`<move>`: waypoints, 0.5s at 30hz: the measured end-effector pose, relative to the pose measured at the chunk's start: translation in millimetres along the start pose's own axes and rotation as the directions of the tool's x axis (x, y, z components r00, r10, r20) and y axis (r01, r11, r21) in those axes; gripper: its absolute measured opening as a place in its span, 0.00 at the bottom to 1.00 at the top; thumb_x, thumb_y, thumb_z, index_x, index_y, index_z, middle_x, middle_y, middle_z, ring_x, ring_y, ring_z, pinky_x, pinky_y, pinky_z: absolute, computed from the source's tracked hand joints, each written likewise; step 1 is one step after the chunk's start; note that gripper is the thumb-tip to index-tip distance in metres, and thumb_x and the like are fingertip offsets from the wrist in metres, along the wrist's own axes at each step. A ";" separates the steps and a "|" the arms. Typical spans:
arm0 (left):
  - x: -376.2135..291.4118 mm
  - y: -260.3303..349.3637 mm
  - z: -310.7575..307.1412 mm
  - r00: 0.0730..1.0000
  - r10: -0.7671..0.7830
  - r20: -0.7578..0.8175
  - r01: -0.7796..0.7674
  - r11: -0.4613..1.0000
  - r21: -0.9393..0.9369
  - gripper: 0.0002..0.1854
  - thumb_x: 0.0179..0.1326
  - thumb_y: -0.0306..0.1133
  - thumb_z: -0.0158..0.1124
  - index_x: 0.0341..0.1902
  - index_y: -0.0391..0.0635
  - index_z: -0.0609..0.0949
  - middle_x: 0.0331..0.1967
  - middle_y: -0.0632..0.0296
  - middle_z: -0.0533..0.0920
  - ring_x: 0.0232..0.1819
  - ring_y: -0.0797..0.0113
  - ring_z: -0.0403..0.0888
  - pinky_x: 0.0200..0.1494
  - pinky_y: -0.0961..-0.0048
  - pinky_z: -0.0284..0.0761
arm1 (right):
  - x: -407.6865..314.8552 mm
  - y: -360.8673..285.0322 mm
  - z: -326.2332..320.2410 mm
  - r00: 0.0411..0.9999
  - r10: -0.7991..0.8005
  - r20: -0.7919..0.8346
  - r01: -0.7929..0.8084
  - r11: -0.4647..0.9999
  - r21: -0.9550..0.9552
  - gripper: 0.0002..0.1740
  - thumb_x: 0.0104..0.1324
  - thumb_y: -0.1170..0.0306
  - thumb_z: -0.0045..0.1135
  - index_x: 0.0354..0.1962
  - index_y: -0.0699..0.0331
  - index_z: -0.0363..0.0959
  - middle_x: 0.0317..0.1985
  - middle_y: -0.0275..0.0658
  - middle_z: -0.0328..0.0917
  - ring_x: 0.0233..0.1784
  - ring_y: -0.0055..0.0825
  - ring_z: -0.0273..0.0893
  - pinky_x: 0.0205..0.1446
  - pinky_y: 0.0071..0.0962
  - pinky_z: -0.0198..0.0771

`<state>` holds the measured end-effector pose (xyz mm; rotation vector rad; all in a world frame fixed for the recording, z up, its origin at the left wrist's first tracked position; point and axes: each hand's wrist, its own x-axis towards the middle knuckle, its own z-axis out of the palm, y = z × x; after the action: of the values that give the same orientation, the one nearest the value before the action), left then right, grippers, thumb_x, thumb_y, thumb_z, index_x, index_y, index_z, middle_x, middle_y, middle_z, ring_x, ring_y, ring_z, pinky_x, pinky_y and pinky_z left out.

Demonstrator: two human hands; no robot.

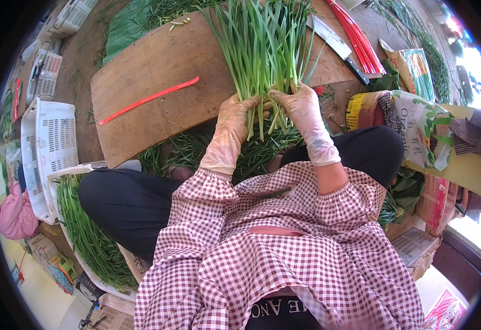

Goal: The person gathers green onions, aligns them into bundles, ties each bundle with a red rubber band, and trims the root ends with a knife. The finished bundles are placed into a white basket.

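Note:
My left hand (pixel 235 115), in a stained translucent glove, is closed around the lower stems of a bunch of long flat-leaved greens (pixel 246 53) that look like garlic chives. Beside it my right hand (pixel 299 108), gloved too, pinches several stems (pixel 283 78) of the same greens between thumb and fingers. The leaves fan away from me over a wooden board (pixel 162 62), and the pale cut ends point toward my lap. A red printed strip (pixel 149 101) lies flat on the board, left of the bunch. To the right rests a cleaver (pixel 333 41) with a black handle.
A bundle of red strips (pixel 358 37) lies beyond the cleaver. Loose leaves (pixel 261 152) cover the floor under the board. By my left knee stands a white crate (pixel 65 231) filled with greens (pixel 89 235); another white crate (pixel 48 156) is behind it. A printed bag (pixel 420 132) sits right.

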<state>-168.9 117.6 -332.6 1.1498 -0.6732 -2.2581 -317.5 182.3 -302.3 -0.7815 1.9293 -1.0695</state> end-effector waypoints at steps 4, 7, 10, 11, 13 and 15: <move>2.2 -4.9 -1.1 0.998 0.042 0.043 -0.043 0.999 0.031 0.13 0.66 0.23 0.58 0.54 0.36 0.78 0.44 0.50 0.84 0.40 0.58 0.85 0.42 0.63 0.85 | 0.3 -3.7 12.4 0.999 -0.042 -0.032 0.037 0.987 -0.158 0.21 0.56 0.63 0.72 0.41 0.70 0.79 0.30 0.43 0.85 0.30 0.29 0.84 0.36 0.28 0.78; 3.4 -7.6 -3.5 0.998 0.052 0.019 -0.053 0.994 0.096 0.12 0.66 0.24 0.58 0.52 0.37 0.79 0.44 0.51 0.84 0.40 0.59 0.85 0.40 0.64 0.84 | 5.6 -0.2 16.6 0.999 0.048 -0.010 -0.049 0.998 -0.042 0.23 0.56 0.62 0.72 0.42 0.70 0.79 0.30 0.45 0.85 0.30 0.32 0.84 0.37 0.29 0.78; 4.0 -7.9 -2.8 0.999 0.043 -0.018 -0.040 0.993 0.110 0.11 0.67 0.24 0.57 0.51 0.37 0.79 0.42 0.52 0.84 0.39 0.59 0.85 0.39 0.64 0.84 | 8.6 5.1 14.4 0.997 -0.071 -0.018 0.068 0.991 -0.118 0.20 0.57 0.65 0.70 0.41 0.72 0.79 0.30 0.45 0.85 0.30 0.31 0.84 0.36 0.28 0.78; 3.9 -7.9 -1.9 1.000 0.014 -0.021 -0.012 0.995 0.100 0.11 0.67 0.25 0.57 0.51 0.37 0.79 0.42 0.52 0.84 0.39 0.58 0.85 0.39 0.64 0.84 | 8.3 6.4 13.2 1.000 -0.014 0.003 0.015 0.991 -0.135 0.20 0.57 0.66 0.70 0.41 0.72 0.78 0.29 0.44 0.85 0.29 0.30 0.84 0.35 0.28 0.78; 3.9 -6.5 -1.1 0.998 -0.008 -0.061 0.010 1.000 0.023 0.11 0.67 0.24 0.57 0.51 0.36 0.78 0.40 0.53 0.84 0.37 0.59 0.85 0.39 0.64 0.85 | 6.3 7.3 9.7 0.995 0.050 0.083 -0.054 0.997 0.050 0.19 0.58 0.67 0.69 0.42 0.72 0.78 0.29 0.43 0.85 0.28 0.28 0.83 0.32 0.25 0.77; 4.3 -5.7 -1.6 0.997 -0.042 -0.070 0.039 0.999 -0.036 0.11 0.66 0.24 0.57 0.51 0.36 0.78 0.39 0.53 0.84 0.35 0.60 0.85 0.39 0.63 0.85 | 3.2 6.1 7.0 0.981 0.110 0.161 -0.143 0.968 0.208 0.17 0.59 0.68 0.68 0.41 0.72 0.77 0.29 0.42 0.84 0.27 0.25 0.82 0.27 0.22 0.74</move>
<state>-171.0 118.8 -339.5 1.2306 -0.5852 -2.2422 -314.1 179.8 -311.2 -0.5897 1.6792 -1.0912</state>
